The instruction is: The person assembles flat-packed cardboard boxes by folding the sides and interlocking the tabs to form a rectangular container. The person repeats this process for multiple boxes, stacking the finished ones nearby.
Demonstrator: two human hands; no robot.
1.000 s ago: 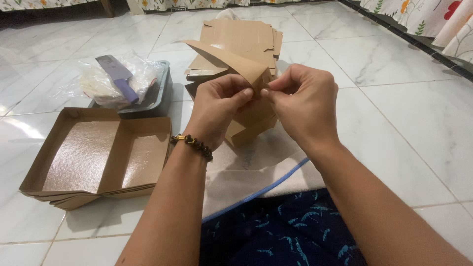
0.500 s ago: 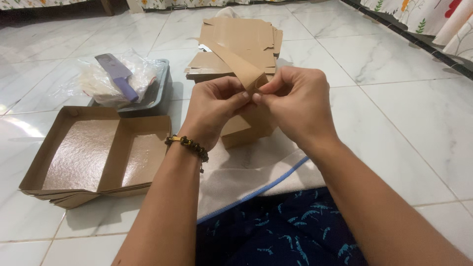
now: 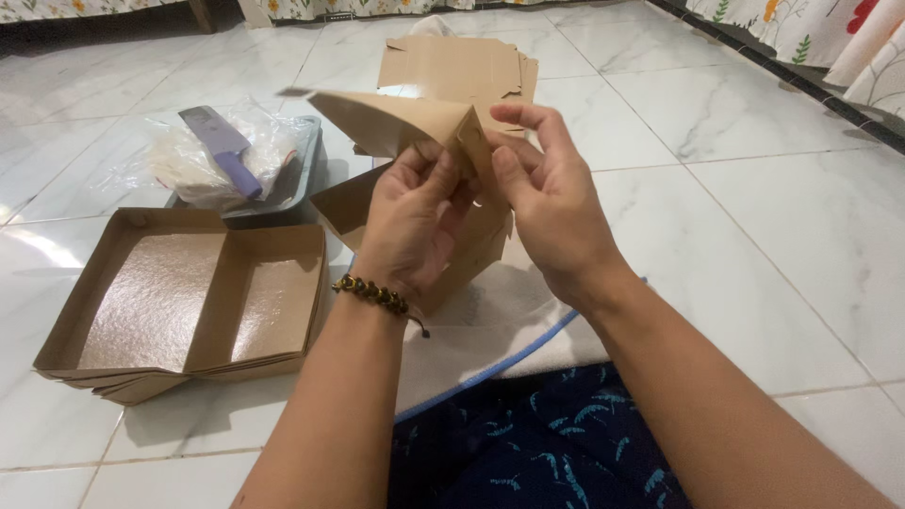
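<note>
In the head view, a half-folded brown cardboard box blank (image 3: 396, 127) is held up in the middle of the frame, one flap pointing toward the upper left and a lower panel hanging behind the hands. The left hand (image 3: 410, 221), with a dark beaded bracelet (image 3: 375, 294) at the wrist, has its fingers curled closed around the blank's edge, thumb pressed on the card. The right hand (image 3: 551, 203) grips the same fold from the right, thumb against the card and fingers loosely extended behind it, only partly closed.

Behind the blank, at upper centre, a stack of flat brown cardboard blanks (image 3: 457, 66) lies on the floor. At the left, lower down, sits a finished brown two-compartment box (image 3: 193, 297) with a shiny silvery lining; it seems to rest on more boxes of the same kind nested beneath. Above it, at upper left, a dark grey tray (image 3: 306, 170) holds a clear plastic bag (image 3: 198, 160) of pale contents, and a purple knife (image 3: 222, 146) lies across the bag.

The floor (image 3: 754, 217) is glossy white marble-patterned tile with thin grout lines. A white cloth with a blue edge (image 3: 490, 325) is spread under the hands, touching the person's dark blue patterned garment (image 3: 537, 443) at bottom centre. Floral fabric (image 3: 801, 28) hangs along the upper right corner.
</note>
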